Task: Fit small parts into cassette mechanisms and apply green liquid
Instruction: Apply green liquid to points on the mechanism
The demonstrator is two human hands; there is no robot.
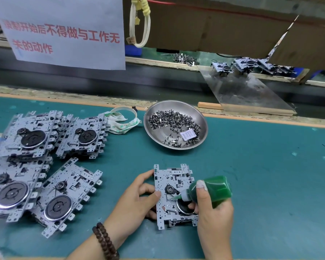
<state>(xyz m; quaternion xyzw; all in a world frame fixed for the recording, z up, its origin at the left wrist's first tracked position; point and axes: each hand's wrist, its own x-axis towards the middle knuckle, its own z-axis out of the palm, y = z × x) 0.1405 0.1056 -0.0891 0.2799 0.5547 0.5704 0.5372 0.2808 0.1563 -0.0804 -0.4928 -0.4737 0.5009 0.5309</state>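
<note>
A metal cassette mechanism point(169, 184) lies on the green mat in front of me. My left hand point(137, 199) grips its left edge, thumb on top and fingers underneath. My right hand point(212, 218) holds a squeeze bottle of green liquid point(214, 190) tilted down to the left. The bottle's thin nozzle tip touches the plate just below the small black pulley. A steel bowl point(158, 117) of small dark parts stands farther back on the mat.
Several more cassette mechanisms point(45, 166) lie stacked on the left of the mat. A crumpled cloth point(120, 124) sits beside the bowl. A paper sign point(64, 30) hangs at the back left. More mechanisms point(248, 66) rest on a shelf beyond a clear ramp point(242, 91).
</note>
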